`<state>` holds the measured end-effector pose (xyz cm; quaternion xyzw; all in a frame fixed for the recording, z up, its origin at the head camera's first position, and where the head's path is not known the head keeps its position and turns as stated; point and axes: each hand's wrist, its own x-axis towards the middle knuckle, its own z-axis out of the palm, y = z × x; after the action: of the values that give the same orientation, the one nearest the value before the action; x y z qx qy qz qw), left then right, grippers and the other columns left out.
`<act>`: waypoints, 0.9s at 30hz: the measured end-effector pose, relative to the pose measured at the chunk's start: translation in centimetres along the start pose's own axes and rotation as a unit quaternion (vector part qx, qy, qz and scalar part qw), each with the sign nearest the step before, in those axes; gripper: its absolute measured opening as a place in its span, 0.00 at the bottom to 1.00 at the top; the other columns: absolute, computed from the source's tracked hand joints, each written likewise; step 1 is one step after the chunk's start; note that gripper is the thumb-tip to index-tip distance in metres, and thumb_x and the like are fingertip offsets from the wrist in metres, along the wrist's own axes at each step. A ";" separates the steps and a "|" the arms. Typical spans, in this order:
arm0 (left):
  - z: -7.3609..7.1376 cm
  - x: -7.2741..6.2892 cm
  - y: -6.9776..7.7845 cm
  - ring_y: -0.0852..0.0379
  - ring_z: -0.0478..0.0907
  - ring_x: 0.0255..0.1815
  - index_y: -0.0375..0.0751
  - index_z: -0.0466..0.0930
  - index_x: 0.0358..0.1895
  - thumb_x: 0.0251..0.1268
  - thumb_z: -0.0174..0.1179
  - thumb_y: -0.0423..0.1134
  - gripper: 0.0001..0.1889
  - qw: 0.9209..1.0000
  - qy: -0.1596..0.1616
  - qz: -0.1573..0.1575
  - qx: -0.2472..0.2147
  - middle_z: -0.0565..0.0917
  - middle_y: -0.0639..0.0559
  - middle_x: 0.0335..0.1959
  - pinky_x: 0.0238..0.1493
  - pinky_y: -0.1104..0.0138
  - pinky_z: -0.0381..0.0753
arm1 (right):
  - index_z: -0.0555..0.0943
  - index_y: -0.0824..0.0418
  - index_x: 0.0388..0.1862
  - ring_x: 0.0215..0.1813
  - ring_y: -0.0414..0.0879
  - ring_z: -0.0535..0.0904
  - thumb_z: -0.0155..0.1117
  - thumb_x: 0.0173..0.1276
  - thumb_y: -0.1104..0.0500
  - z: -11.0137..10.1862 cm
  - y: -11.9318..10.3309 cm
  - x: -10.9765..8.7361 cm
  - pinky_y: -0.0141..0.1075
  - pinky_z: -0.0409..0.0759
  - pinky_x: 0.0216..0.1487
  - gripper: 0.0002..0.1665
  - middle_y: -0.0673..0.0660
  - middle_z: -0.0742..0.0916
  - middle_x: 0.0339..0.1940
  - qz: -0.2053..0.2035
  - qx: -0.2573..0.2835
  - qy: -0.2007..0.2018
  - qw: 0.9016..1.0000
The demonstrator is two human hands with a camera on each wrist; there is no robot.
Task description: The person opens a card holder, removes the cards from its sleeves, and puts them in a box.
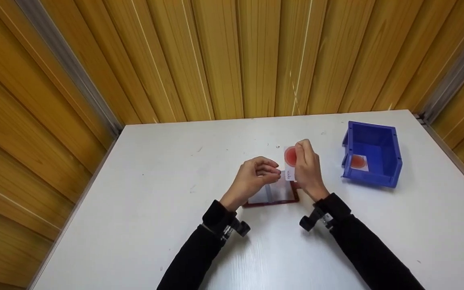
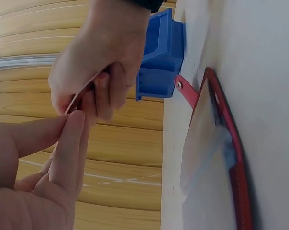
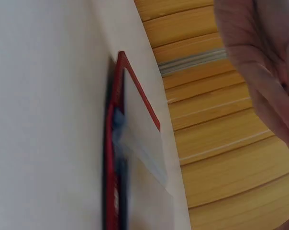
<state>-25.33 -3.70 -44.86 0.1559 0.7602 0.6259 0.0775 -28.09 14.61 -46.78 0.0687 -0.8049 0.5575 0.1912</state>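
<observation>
My right hand (image 1: pixel 308 169) grips a white card (image 1: pixel 289 163) with a red circle and small print, raised above the table. At the card's lower left edge, my left hand (image 1: pixel 254 177) pinches it between thumb and fingertips; the left wrist view shows the thumb and finger meeting at the thin edge. Below both hands lies an opened dark red card holder (image 1: pixel 270 193) with clear plastic sleeves. A red strap with a snap (image 2: pixel 185 90) sticks out from its side. In the right wrist view the holder (image 3: pixel 116 103) lies spread open, and the card is out of sight.
On the right of the white table (image 1: pixel 155 169) stands a blue plastic bin (image 1: pixel 377 179). Another card with a red circle (image 1: pixel 359 162) lies inside it. Wood-patterned panels (image 1: pixel 256 60) rise behind the table's back edge and at both sides.
</observation>
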 end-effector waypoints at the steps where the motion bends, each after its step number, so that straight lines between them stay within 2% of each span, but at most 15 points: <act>1: -0.2 0.1 -0.3 0.56 0.88 0.43 0.34 0.84 0.50 0.64 0.68 0.25 0.12 0.999 0.004 0.013 0.040 0.90 0.42 0.43 0.48 0.68 0.86 | 0.69 0.61 0.41 0.29 0.47 0.67 0.39 0.86 0.54 -0.4 0.0 0.3 0.33 0.63 0.28 0.15 0.54 0.71 0.27 0.004 -0.002 0.009 1.000; 2: -0.4 0.2 -0.7 0.55 0.88 0.43 0.35 0.84 0.49 0.65 0.67 0.25 0.11 0.995 0.009 0.028 0.090 0.90 0.42 0.43 0.48 0.68 0.86 | 0.69 0.61 0.41 0.29 0.47 0.67 0.39 0.86 0.54 -0.9 0.0 0.7 0.33 0.62 0.28 0.15 0.54 0.70 0.27 0.007 -0.003 0.018 1.000; 3: -0.6 0.3 -1.2 0.54 0.88 0.44 0.35 0.84 0.49 0.65 0.67 0.26 0.11 0.988 0.011 0.041 0.147 0.90 0.42 0.43 0.48 0.67 0.86 | 0.69 0.61 0.41 0.29 0.46 0.66 0.38 0.86 0.54 -1.4 0.1 1.0 0.33 0.61 0.28 0.16 0.54 0.69 0.27 0.010 -0.004 0.026 1.000; 4: -0.8 0.4 -1.7 0.54 0.88 0.45 0.35 0.84 0.49 0.65 0.67 0.26 0.11 0.977 0.011 0.051 0.208 0.90 0.42 0.44 0.49 0.66 0.86 | 0.69 0.60 0.41 0.29 0.46 0.65 0.38 0.86 0.53 -1.9 0.1 1.4 0.34 0.60 0.29 0.16 0.53 0.69 0.26 0.014 -0.004 0.036 0.999; 6: -1.2 0.6 -2.6 0.53 0.87 0.46 0.35 0.85 0.51 0.63 0.69 0.28 0.13 0.944 0.001 0.063 0.325 0.90 0.43 0.44 0.51 0.65 0.85 | 0.68 0.59 0.40 0.30 0.46 0.65 0.38 0.86 0.52 -3.0 0.1 2.0 0.34 0.59 0.31 0.16 0.53 0.68 0.27 0.021 -0.006 0.059 0.998; 7: -1.4 0.6 -3.0 0.52 0.86 0.47 0.35 0.86 0.51 0.62 0.70 0.29 0.14 0.927 -0.010 0.063 0.369 0.89 0.45 0.45 0.53 0.63 0.84 | 0.68 0.59 0.40 0.31 0.46 0.65 0.37 0.86 0.52 -3.6 0.0 2.2 0.35 0.59 0.32 0.16 0.53 0.68 0.27 0.024 -0.006 0.070 0.997; 8: -1.5 0.6 -3.2 0.52 0.85 0.48 0.36 0.86 0.52 0.61 0.72 0.31 0.16 0.912 -0.025 0.063 0.405 0.89 0.46 0.45 0.55 0.62 0.83 | 0.68 0.58 0.40 0.32 0.46 0.65 0.37 0.86 0.51 -4.2 -0.1 2.4 0.35 0.59 0.33 0.16 0.53 0.67 0.28 0.027 -0.003 0.081 0.996; 9: -1.6 0.6 -3.4 0.52 0.85 0.49 0.36 0.86 0.53 0.60 0.73 0.32 0.17 0.900 -0.040 0.061 0.430 0.89 0.46 0.46 0.56 0.61 0.83 | 0.68 0.58 0.39 0.34 0.45 0.66 0.37 0.86 0.51 -4.7 -0.2 2.6 0.35 0.60 0.35 0.17 0.53 0.68 0.29 0.029 0.003 0.091 0.995; 10: -1.7 0.5 -3.5 0.52 0.84 0.50 0.37 0.87 0.53 0.60 0.74 0.33 0.18 0.890 -0.052 0.060 0.450 0.89 0.47 0.47 0.57 0.61 0.82 | 0.68 0.57 0.39 0.35 0.46 0.66 0.37 0.85 0.51 -5.2 -0.3 2.8 0.36 0.60 0.36 0.17 0.53 0.68 0.29 0.029 0.010 0.103 0.994; 11: -1.7 0.5 -3.6 0.52 0.84 0.50 0.38 0.87 0.53 0.59 0.75 0.34 0.18 0.883 -0.060 0.062 0.462 0.89 0.47 0.46 0.58 0.61 0.82 | 0.68 0.57 0.39 0.36 0.45 0.67 0.37 0.85 0.50 -5.7 -0.5 3.0 0.36 0.60 0.37 0.17 0.53 0.68 0.30 0.029 0.015 0.113 0.993; 12: -1.8 0.4 -3.6 0.52 0.84 0.51 0.38 0.88 0.53 0.59 0.75 0.33 0.18 0.879 -0.065 0.067 0.468 0.89 0.47 0.46 0.58 0.61 0.82 | 0.68 0.56 0.38 0.37 0.45 0.67 0.37 0.85 0.50 -6.1 -0.6 3.2 0.36 0.60 0.37 0.17 0.52 0.69 0.31 0.029 0.018 0.123 0.992; 17: -1.8 0.2 -3.7 0.52 0.84 0.47 0.37 0.88 0.51 0.59 0.74 0.32 0.15 0.871 -0.065 0.083 0.480 0.88 0.47 0.43 0.55 0.61 0.82 | 0.68 0.50 0.36 0.37 0.44 0.67 0.37 0.84 0.48 -7.9 -1.0 4.0 0.36 0.61 0.37 0.16 0.50 0.71 0.31 0.031 0.022 0.155 0.987; 23: -1.6 0.0 -3.6 0.53 0.83 0.44 0.37 0.88 0.50 0.60 0.74 0.31 0.15 0.869 -0.057 0.085 0.484 0.88 0.47 0.42 0.53 0.62 0.83 | 0.67 0.48 0.37 0.37 0.43 0.68 0.36 0.84 0.48 -9.4 -0.7 4.6 0.35 0.62 0.37 0.15 0.50 0.70 0.31 0.053 0.004 0.164 0.985; 27: -1.2 0.1 -3.6 0.53 0.84 0.46 0.38 0.88 0.50 0.60 0.73 0.32 0.15 0.866 -0.056 0.082 0.490 0.88 0.48 0.43 0.55 0.62 0.83 | 0.65 0.46 0.36 0.31 0.43 0.68 0.35 0.84 0.46 -11.8 0.1 5.1 0.33 0.63 0.32 0.15 0.50 0.70 0.28 0.077 -0.037 0.169 0.982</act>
<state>-26.33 -5.40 -48.11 0.2705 0.9479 0.1675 -0.0176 -30.12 26.09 -41.32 -0.0953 -0.7840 0.5441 0.2832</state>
